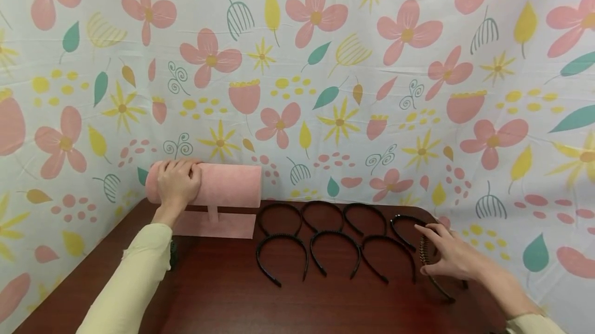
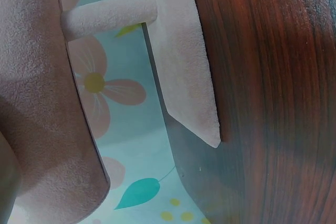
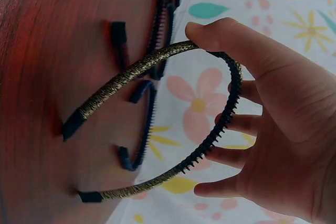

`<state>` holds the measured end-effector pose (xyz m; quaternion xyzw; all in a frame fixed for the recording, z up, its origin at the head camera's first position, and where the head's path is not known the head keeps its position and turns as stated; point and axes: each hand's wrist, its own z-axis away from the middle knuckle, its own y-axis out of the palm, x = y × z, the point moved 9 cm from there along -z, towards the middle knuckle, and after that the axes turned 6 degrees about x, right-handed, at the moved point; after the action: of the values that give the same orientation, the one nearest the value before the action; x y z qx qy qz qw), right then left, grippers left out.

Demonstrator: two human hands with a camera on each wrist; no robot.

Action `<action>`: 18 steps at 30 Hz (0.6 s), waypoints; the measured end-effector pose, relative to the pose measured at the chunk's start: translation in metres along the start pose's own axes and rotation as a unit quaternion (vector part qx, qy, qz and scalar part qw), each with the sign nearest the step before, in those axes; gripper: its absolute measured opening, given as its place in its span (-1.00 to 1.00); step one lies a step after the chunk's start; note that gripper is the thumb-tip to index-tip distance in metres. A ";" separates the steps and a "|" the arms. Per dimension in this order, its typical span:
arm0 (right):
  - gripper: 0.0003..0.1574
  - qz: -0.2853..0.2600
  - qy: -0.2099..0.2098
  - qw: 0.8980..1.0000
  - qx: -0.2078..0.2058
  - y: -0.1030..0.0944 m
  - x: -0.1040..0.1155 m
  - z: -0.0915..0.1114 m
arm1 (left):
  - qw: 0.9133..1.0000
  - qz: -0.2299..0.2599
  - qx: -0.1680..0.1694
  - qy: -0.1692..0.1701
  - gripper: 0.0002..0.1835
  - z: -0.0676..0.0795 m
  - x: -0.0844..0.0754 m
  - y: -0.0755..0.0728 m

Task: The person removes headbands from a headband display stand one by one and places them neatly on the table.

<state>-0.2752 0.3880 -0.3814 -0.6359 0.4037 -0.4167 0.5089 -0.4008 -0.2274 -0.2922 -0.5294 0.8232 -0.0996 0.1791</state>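
Observation:
My left hand [image 1: 178,181] grips the left part of the padded roll of a pink T-bar bracelet stand [image 1: 230,185], its fingers curled over the top. In the left wrist view the stand's flat base [image 2: 184,61] rests at the table edge, and only a sliver of the hand shows at far left. At the right, my right hand [image 1: 453,254] holds a black-and-gold toothed headband [image 1: 424,251] between thumb and fingers. In the right wrist view the thumb lies on the headband's [image 3: 126,80] outer side, the fingers spread behind it; its tips point toward the table.
Several dark headbands stretch in two rows across the dark wooden table [image 1: 279,308], among them a front-left headband [image 1: 282,236] and a back-right headband [image 1: 404,218] close to my right hand. A flower-patterned cloth [image 1: 297,65] hangs directly behind the table.

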 end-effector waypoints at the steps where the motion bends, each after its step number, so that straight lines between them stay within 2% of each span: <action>1: 0.17 -0.003 0.000 1.000 0.000 0.002 -0.003 -0.001 | 1.000 0.000 0.000 -0.001 -0.65 0.000 0.000 0.000; 8: 0.10 0.004 -0.005 1.000 0.000 0.014 -0.019 -0.006 | 1.000 0.001 0.003 -0.003 -0.64 0.000 0.001 0.001; 15: 0.07 -0.029 0.034 0.997 0.068 0.035 -0.039 -0.009 | 1.000 0.002 0.003 -0.001 -0.65 -0.001 0.001 0.001; 18: 0.05 -0.045 0.036 0.995 0.080 0.040 -0.043 -0.011 | 1.000 0.002 0.003 -0.001 -0.65 -0.001 0.001 0.001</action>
<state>-0.3032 0.4185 -0.4244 -0.5953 0.3576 -0.4931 0.5240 -0.4019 -0.2281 -0.2921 -0.5272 0.8238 -0.1011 0.1822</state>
